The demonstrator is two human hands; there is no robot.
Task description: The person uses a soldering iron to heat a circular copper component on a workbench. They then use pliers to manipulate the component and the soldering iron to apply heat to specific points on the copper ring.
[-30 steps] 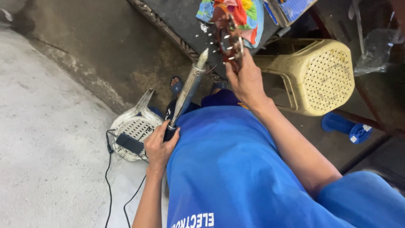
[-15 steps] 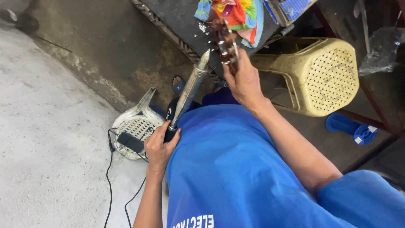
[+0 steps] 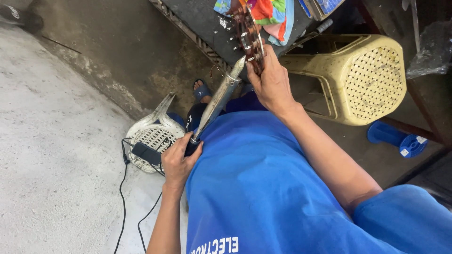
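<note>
My left hand [image 3: 178,162] grips the dark handle of a long metal soldering iron [image 3: 219,101]. The iron slants up to the right, and its tip sits right beside a brown round circuit board [image 3: 248,35] studded with metal pins. My right hand [image 3: 273,84] holds that board by its lower edge, tilted on edge in front of a dark bench [image 3: 202,19]. My blue shirt [image 3: 263,188] fills the lower middle of the view.
A yellow perforated plastic stool [image 3: 372,80] lies on its side at right, with a blue plastic piece [image 3: 398,138] below it. A white plastic stool [image 3: 153,134] carries a black adapter [image 3: 146,153] and cable [image 3: 123,197]. A colourful cloth [image 3: 270,11] lies on the bench. A sandalled foot [image 3: 202,90] rests on the concrete.
The view has drifted slightly, so the scene sits a little lower. Both hands keep their grips, and the iron's tip stays by the board.
</note>
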